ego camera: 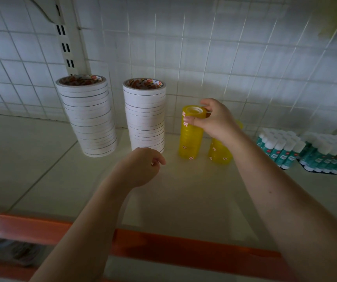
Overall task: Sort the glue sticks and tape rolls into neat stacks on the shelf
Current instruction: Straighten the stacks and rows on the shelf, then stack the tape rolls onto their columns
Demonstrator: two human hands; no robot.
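Two tall stacks of white tape rolls stand on the shelf, a leaning one (88, 117) at the left and a straighter one (144, 115) beside it. To their right rises a stack of yellow tape rolls (191, 137). My right hand (214, 119) pinches its top roll (194, 111) between thumb and fingers. A shorter yellow stack (219, 152) stands partly hidden behind my right wrist. My left hand (141, 165) hovers in front of the second white stack, fingers loosely curled and holding nothing. Green-and-white glue sticks (306, 151) stand packed upright at the far right.
The pale shelf board (41, 163) has an orange front rail (183, 247) at its near edge. A white wire grid (224, 58) backs the shelf, with a slotted upright post (68, 41) at the left.
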